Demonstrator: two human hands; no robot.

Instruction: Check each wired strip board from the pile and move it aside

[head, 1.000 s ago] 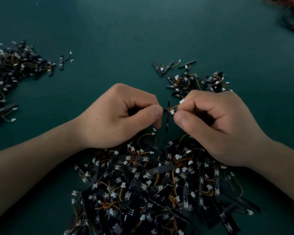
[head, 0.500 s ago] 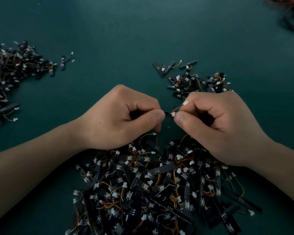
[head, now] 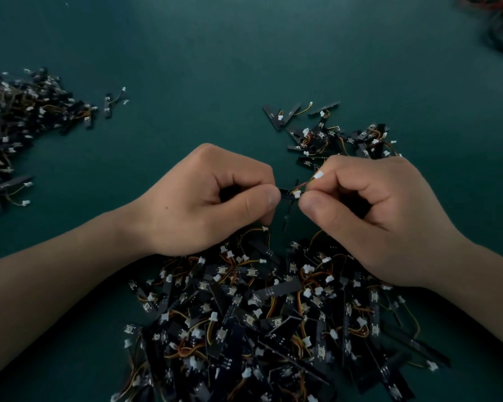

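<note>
Left hand (head: pixel 204 198) and right hand (head: pixel 369 216) both pinch one strip board (head: pixel 288 195) above pile (head: pixel 267 320) on bench (head: pixel 215 68).

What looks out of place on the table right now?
One wired strip board lies alone just right of the far-left heap, detached from it, looking like a stray. Nothing else stands out.

On a dark teal table top (head: pixel 215 53), a large pile of wired strip boards (head: pixel 273 329) is heaped at the near centre, a smaller cluster (head: pixel 331 134) is spread beyond it, another heap (head: pixel 18 120) is laid at the left edge, and tangled cables (head: pixel 500 24) are seen far right.
</note>
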